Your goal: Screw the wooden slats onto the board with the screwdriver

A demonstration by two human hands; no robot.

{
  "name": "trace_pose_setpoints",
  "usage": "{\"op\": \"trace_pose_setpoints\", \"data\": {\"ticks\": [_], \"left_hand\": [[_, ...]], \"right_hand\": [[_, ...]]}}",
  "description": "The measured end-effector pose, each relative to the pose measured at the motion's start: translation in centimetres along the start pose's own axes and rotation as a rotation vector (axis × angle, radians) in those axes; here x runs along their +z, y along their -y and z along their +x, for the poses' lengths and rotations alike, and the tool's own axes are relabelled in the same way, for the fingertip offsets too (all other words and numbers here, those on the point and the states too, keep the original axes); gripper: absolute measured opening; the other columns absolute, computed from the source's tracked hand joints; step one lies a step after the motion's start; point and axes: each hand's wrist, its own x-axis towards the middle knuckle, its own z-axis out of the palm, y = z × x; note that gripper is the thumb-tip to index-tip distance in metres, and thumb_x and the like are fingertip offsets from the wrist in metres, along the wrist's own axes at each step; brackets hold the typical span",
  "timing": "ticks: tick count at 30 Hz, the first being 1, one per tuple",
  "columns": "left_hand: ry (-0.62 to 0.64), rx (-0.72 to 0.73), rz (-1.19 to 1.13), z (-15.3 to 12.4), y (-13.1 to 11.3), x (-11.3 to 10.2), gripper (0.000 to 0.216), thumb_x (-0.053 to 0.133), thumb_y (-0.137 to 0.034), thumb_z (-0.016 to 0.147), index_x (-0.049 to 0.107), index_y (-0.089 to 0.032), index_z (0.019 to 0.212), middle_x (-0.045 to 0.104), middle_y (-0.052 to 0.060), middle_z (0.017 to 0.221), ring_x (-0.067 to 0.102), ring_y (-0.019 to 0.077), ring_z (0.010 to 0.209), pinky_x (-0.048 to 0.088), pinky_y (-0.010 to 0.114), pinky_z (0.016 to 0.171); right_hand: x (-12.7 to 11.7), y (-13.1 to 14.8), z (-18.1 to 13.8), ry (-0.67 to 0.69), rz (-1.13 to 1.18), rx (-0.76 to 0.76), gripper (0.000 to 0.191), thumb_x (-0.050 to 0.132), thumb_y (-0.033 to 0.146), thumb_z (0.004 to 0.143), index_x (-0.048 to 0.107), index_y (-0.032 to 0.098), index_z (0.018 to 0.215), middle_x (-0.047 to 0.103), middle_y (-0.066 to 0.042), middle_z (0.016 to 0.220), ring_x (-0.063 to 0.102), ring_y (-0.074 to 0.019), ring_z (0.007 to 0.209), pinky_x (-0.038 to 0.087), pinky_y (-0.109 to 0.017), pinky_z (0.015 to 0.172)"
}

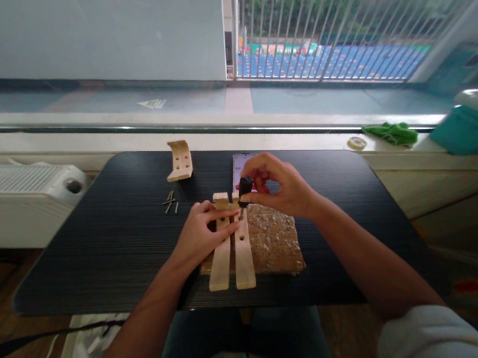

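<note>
My right hand point(280, 187) pinches the black handle of a screwdriver point(246, 185) between thumb and fingers. The screwdriver stands nearly upright, its shaft pointing down at a hole in the right-hand wooden piece point(244, 258); whether a screw sits under the tip is too small to tell. Beside it lies a matching wooden piece point(221, 268) with a raised block at its far end. My left hand point(200, 235) grips the wooden pieces, its thumb and fingers laid across them near the screwdriver tip. Both pieces rest on a brown, bubble-wrapped slab point(274, 237).
Several loose screws point(170, 202) lie on the black table point(93, 242), left of my hands. Behind them stands a joined wooden part with holes point(180, 160). A phone point(239, 166) lies behind my right hand. Tape point(356, 143) and a green cloth point(392, 133) are on the windowsill.
</note>
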Motion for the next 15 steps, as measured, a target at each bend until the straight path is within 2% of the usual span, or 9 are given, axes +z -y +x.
{"op": "trace_pose_setpoints", "data": {"ticks": [5,15], "left_hand": [[0.0,-0.003,-0.002,-0.02,0.0,0.03,0.028,0.067,-0.041,0.078,0.073,-0.029,0.103,0.061,0.002,0.095,0.05,0.0231,0.099,0.042,0.04,0.096],[-0.004,0.007,-0.002,0.01,0.03,0.03,0.027,0.068,-0.04,0.078,0.073,-0.03,0.103,0.06,0.002,0.095,0.05,0.0229,0.097,0.042,0.04,0.095]], "right_hand": [[0.19,-0.08,0.1,-0.026,-0.035,0.009,0.029,0.071,0.031,0.076,0.05,0.022,0.095,0.051,0.006,0.078,0.043,-0.003,0.053,0.038,-0.019,0.049],[0.24,0.1,0.07,-0.052,-0.083,-0.027,0.028,0.072,0.029,0.075,0.051,0.022,0.092,0.052,0.006,0.075,0.043,-0.0035,0.053,0.039,-0.02,0.05]]}}
